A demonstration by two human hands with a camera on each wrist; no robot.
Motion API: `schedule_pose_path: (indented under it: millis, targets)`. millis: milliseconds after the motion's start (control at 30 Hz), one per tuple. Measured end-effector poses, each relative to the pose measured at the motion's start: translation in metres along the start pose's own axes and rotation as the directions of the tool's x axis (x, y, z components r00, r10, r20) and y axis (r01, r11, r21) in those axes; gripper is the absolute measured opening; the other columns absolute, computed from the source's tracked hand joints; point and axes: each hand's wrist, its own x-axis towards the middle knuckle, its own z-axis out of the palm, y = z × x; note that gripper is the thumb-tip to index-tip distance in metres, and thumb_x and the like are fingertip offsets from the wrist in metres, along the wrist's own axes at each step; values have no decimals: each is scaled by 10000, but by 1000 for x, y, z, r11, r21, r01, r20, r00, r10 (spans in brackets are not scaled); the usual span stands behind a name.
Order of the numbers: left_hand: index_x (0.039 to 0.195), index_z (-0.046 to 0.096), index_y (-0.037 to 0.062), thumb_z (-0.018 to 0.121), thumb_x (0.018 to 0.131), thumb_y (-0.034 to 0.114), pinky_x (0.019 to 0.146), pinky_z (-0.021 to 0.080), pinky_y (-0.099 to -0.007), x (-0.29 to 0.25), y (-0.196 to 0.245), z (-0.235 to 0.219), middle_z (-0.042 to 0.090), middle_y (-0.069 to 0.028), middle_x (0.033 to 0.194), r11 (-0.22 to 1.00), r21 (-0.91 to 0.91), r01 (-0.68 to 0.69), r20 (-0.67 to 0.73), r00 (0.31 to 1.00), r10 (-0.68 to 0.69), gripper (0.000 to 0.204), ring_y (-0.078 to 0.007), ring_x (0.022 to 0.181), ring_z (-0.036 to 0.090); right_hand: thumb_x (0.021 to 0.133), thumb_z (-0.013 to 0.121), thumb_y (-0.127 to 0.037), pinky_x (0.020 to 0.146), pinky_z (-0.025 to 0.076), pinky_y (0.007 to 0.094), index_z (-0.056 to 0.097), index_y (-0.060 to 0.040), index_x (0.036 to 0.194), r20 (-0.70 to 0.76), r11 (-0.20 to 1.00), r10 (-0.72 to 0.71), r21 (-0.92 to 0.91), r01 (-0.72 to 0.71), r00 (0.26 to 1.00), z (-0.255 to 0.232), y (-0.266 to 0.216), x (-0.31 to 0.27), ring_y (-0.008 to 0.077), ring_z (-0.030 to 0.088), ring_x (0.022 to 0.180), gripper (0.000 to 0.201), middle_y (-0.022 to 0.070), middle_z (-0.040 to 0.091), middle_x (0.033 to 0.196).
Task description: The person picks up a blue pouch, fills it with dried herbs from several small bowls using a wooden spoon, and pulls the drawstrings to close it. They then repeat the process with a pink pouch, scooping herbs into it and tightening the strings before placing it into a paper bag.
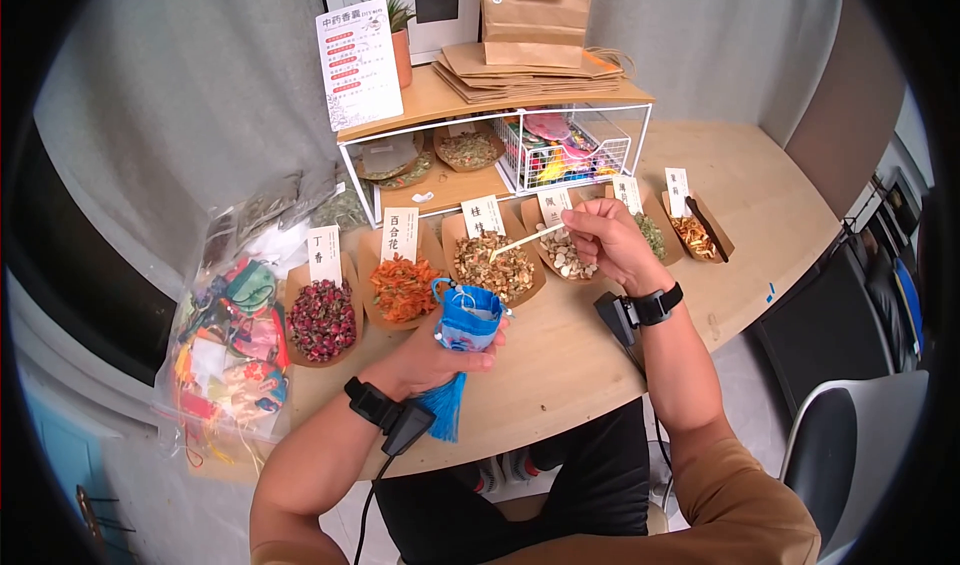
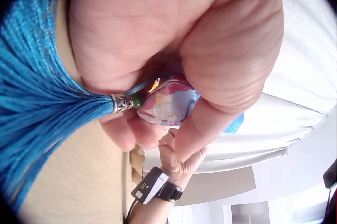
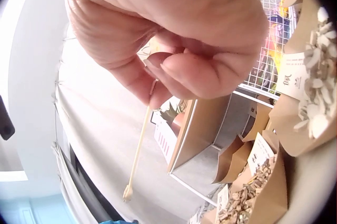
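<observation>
My left hand point(image 1: 430, 357) grips a small blue drawstring sachet point(image 1: 470, 315), its mouth up and spread. A blue tassel point(image 2: 58, 97) with a green bead and silver cap hangs below the hand. Between thumb and fingers my right hand point(image 1: 615, 243) pinches a slim pale stick point(image 1: 528, 237) with a small spoon-like tip point(image 3: 127, 192). In the head view that tip overlaps a paper tray of brown chopped twigs point(image 1: 500, 273). Next to it are trays of orange petals point(image 1: 402, 287) and white slices point(image 1: 566, 257). Part of the sachet is hidden by the left fingers.
Dried rosebuds point(image 1: 322, 321) fill a tray at the left, beside a plastic bag of colourful sachets point(image 1: 235, 335). A white-framed shelf point(image 1: 500, 115) stands behind, with a wire basket point(image 1: 565, 150) and paper bags point(image 1: 535, 25). A tray with dark tongs point(image 1: 708, 229) sits at the right.
</observation>
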Motion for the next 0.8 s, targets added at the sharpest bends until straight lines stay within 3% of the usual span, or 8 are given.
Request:
schedule_pose_path:
  millis: [267, 367, 467, 567, 667, 800]
  targets:
    - [1211, 546, 51, 780, 739, 14, 803, 502, -275, 3, -6, -9, 600, -34, 1071, 1000, -1, 4, 52, 999, -4, 528, -121, 997, 584, 855, 720, -107, 407, 300, 211, 646, -23, 737, 127, 963, -140, -215, 165, 982, 5, 4, -7, 43, 396, 450, 163, -30, 506, 574]
    - [1213, 547, 51, 779, 739, 8, 805, 503, -273, 3, -5, -6, 602, -34, 1070, 1000, 10, -9, 27, 1000, 9, 530, -121, 998, 585, 835, 756, -162, 403, 273, 200, 695, -31, 755, 123, 962, -191, -173, 211, 974, 6, 5, -8, 16, 390, 445, 165, -38, 535, 552]
    - [1217, 548, 51, 774, 740, -6, 808, 504, -276, 2, -5, -7, 601, -33, 1082, 1000, -8, 4, 23, 1000, -4, 531, -121, 1004, 584, 839, 745, -143, 412, 284, 195, 674, -37, 718, 79, 974, -204, -88, 210, 976, 5, 4, -5, 14, 405, 458, 176, -35, 543, 555]
    - [1219, 546, 51, 766, 745, -17, 815, 507, -280, 0, -4, -5, 597, -30, 1103, 999, 11, 30, -9, 1000, -30, 527, -122, 1013, 583, 827, 726, -102, 437, 313, 203, 644, -36, 671, -122, 981, -178, -95, 167, 976, 2, 1, 0, 17, 425, 483, 188, -36, 547, 562]
    - [1196, 573, 65, 733, 741, -76, 804, 485, -248, 0, -1, -1, 606, -27, 1073, 1000, -19, 6, 8, 1000, -6, 503, -109, 948, 589, 802, 707, -88, 467, 344, 221, 613, -33, 629, -236, 868, -342, -450, 210, 910, -10, 12, 11, 25, 438, 507, 204, -36, 552, 568]
    - [1206, 564, 59, 747, 745, -49, 807, 495, -259, 0, -3, -3, 608, -26, 1066, 1000, -10, 18, 5, 1000, -17, 508, -113, 964, 592, 780, 719, -113, 486, 362, 235, 609, -25, 610, -240, 834, -239, -547, 72, 941, -14, 18, 13, 36, 445, 524, 221, -31, 557, 570]
